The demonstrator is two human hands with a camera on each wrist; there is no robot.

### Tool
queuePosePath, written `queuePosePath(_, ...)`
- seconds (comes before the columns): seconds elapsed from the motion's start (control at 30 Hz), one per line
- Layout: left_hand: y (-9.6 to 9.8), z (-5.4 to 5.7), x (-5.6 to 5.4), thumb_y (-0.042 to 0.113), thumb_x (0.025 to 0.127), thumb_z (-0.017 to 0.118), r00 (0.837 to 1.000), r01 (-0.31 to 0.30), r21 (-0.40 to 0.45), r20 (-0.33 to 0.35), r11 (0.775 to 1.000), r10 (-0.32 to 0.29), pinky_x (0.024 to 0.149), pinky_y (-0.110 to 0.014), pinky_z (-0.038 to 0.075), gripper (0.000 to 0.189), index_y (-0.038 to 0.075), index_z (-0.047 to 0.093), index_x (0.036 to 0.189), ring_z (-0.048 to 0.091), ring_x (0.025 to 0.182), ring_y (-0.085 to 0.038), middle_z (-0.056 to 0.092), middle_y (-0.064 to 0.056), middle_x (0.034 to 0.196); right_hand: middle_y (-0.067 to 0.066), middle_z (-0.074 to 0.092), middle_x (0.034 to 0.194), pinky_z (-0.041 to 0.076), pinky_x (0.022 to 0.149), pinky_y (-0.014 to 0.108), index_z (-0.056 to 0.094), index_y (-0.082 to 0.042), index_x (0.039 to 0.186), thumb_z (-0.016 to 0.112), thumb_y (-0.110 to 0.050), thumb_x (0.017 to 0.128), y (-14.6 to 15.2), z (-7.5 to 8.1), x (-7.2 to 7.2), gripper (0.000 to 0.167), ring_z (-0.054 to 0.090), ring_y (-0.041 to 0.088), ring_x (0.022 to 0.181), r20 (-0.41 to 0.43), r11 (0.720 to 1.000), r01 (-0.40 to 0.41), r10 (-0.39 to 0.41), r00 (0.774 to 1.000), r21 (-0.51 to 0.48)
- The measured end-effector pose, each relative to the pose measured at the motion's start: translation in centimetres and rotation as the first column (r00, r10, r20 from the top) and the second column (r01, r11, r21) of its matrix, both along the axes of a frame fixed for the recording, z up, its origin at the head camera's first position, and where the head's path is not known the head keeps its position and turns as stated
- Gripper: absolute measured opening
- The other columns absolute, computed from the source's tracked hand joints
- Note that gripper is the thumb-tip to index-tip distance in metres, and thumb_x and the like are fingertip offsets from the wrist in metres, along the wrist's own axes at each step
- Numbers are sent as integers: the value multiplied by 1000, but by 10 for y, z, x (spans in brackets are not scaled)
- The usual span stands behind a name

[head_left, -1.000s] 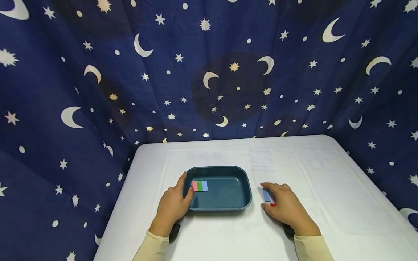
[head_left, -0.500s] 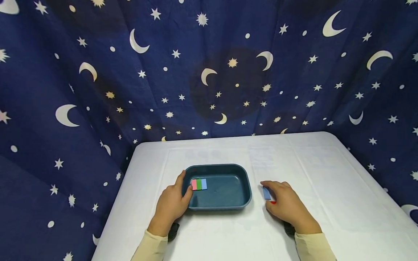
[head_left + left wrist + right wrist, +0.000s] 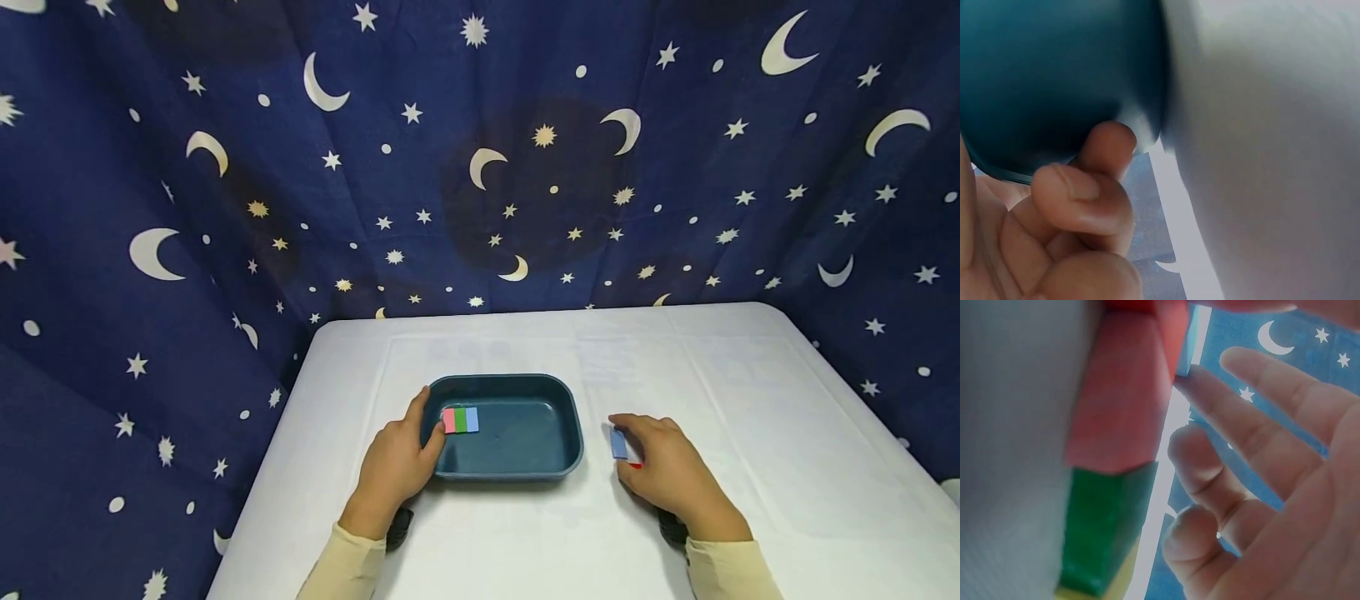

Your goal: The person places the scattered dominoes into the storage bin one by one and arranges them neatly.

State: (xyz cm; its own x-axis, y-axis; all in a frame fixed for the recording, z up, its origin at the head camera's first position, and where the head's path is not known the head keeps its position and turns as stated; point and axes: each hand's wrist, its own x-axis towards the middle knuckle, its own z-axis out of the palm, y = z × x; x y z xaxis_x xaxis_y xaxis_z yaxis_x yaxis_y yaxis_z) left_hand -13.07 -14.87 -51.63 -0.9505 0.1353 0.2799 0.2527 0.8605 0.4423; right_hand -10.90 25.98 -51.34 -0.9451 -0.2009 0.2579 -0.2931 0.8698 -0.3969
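A dark teal plastic tray point(image 3: 510, 477) sits on the table, and my left hand point(image 3: 397, 458) grips its left end, thumb over the rim and fingers outside. Inside it, beside that thumb, lie a pink block point(image 3: 449, 421), a green block point(image 3: 461, 420) and a light blue block point(image 3: 472, 419) in a row. Right of the tray, my right hand point(image 3: 671, 467) has thumb and index finger at opposite ends of a blue block point(image 3: 618, 444). A bit of red block point(image 3: 635, 465) shows by the thumb. The right wrist view shows a red block point(image 3: 1119, 394) and a green block point(image 3: 1100, 531) close by.
A white cloth covers the table point(image 3: 525, 542). Behind and at the sides hangs a dark blue curtain point(image 3: 420, 183) with moons and stars. A sliver of yellow block point(image 3: 1124, 575) shows past the green one in the right wrist view.
My right thumb has drawn in toward the blue block and the index finger. The left hand keeps its grip on the tray. The head view has shifted slightly.
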Motion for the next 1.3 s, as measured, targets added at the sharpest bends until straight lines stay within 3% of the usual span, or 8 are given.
queuePosePath(0.2, 0, 8, 2, 42, 102, 65, 1000, -17, -10, -6, 1000, 17, 54, -40, 49, 69, 10, 45, 160, 58, 57, -14, 60, -4, 64, 10, 72, 127, 46, 98, 57, 68, -11, 136, 83, -12, 75, -1, 2, 0, 63, 62, 38, 113, 7, 1000, 8, -8, 1000, -19)
queuePosePath(0.4, -1, 12, 1, 41, 103, 64, 1000, -4, -13, 4, 1000, 4, 55, -40, 50, 69, 9, 44, 160, 57, 56, -14, 57, -1, 61, 11, 72, 126, 47, 96, 57, 69, -9, 134, 82, -13, 76, -3, 3, 1, 60, 63, 38, 110, 6, 1000, 15, -15, 1000, -15)
queuePosePath(1.3, 1, 1, -2, 44, 103, 63, 1000, -14, 6, 11, 1000, 14, 57, -41, 52, 70, 10, 43, 161, 59, 59, -13, 65, -7, 69, 14, 72, 128, 49, 92, 60, 66, -8, 139, 86, -17, 83, 1, -3, -2, 61, 65, 41, 109, 1, 1000, -1, 1, 1000, 0)
